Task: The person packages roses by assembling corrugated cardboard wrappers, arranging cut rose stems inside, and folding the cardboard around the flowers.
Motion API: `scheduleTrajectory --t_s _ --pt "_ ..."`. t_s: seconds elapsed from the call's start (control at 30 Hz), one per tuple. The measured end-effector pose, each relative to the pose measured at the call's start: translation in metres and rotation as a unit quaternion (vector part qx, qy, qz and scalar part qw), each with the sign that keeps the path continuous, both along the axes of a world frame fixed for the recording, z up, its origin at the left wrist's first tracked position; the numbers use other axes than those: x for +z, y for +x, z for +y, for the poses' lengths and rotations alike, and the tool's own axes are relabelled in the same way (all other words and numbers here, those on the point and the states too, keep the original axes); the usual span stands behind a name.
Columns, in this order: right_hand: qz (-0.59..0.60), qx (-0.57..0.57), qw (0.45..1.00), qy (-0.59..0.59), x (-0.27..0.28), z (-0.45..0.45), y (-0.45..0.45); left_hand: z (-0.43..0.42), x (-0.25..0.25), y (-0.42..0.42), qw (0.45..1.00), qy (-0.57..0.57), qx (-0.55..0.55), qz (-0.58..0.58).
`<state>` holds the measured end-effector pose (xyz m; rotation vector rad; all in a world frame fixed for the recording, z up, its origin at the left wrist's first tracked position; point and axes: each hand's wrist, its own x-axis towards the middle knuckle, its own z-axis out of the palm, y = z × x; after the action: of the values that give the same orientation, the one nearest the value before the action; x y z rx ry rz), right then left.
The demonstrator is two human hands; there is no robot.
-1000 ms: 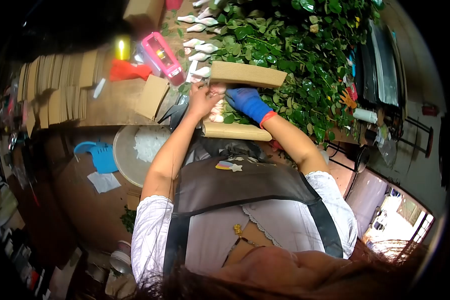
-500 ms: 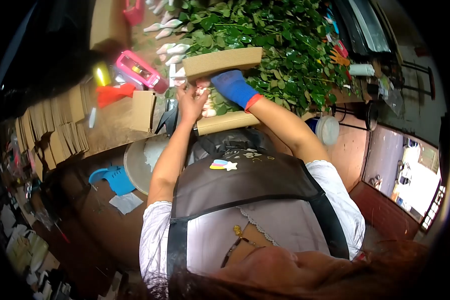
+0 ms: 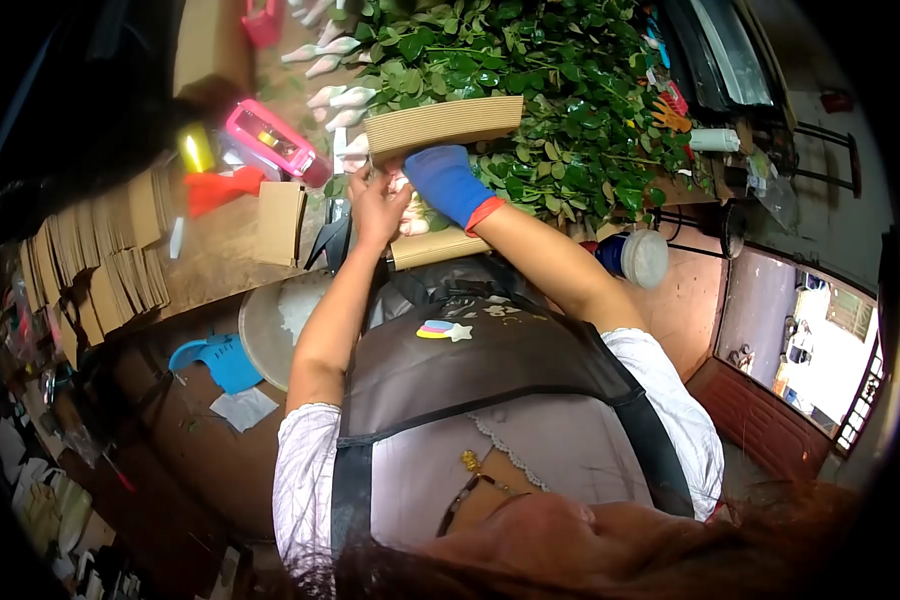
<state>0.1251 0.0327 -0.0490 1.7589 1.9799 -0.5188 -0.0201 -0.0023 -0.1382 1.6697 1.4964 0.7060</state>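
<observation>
Pale pink roses [image 3: 413, 226] lie in a row between two strips of ribbed cardboard, a far one [image 3: 445, 126] and a near one [image 3: 438, 247]. My bare left hand [image 3: 375, 208] is at the left side of the row, its fingers bent and closed around a rose head. From the right, my right hand [image 3: 450, 183], in a blue knitted glove with a red cuff, reaches over the roses just below the far strip. Its fingertips are hidden, so its grip does not show. Leafy green stems [image 3: 540, 110] spread behind and to the right.
Netted rose heads [image 3: 330, 60] lie at the upper left. Nearby are a pink tape dispenser [image 3: 275, 138], a red cloth [image 3: 220, 190] and a cardboard piece [image 3: 280, 222]. Stacked cardboard [image 3: 90, 265] fills the table's left. A white-lidded bucket [image 3: 643, 258] stands at the right.
My gloved right hand has moved a little left, closer to my left hand and the rose heads. My left hand stays at the roses. The whole view has shifted slightly.
</observation>
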Motion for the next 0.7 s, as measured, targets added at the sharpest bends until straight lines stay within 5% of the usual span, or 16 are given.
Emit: scheduleTrajectory --t_s 0.13,0.27,0.37,0.5,0.53,0.7 --pt "0.012 0.024 0.986 0.163 -0.035 -0.004 -0.004 0.000 0.000 0.000 1.000 0.016 -0.004 0.019" --pt "-0.053 0.065 0.996 -0.012 -0.007 0.005 -0.024 0.000 0.002 0.000 0.999 0.024 -0.009 0.041" --pt "0.028 -0.007 0.999 -0.020 0.028 -0.002 -0.019 0.002 0.004 0.001 0.999 0.016 -0.002 0.041" --pt "-0.006 0.039 0.998 0.045 -0.005 -0.011 -0.015 0.002 0.009 0.002 0.999 -0.001 0.001 0.036" --pt "0.033 0.069 0.976 0.203 -0.016 -0.012 -0.009 0.002 0.011 0.004 0.999 0.019 0.006 0.039" --pt "0.144 0.054 0.988 0.008 0.051 -0.017 0.026 0.002 0.004 -0.004 1.000 0.002 0.001 -0.009"
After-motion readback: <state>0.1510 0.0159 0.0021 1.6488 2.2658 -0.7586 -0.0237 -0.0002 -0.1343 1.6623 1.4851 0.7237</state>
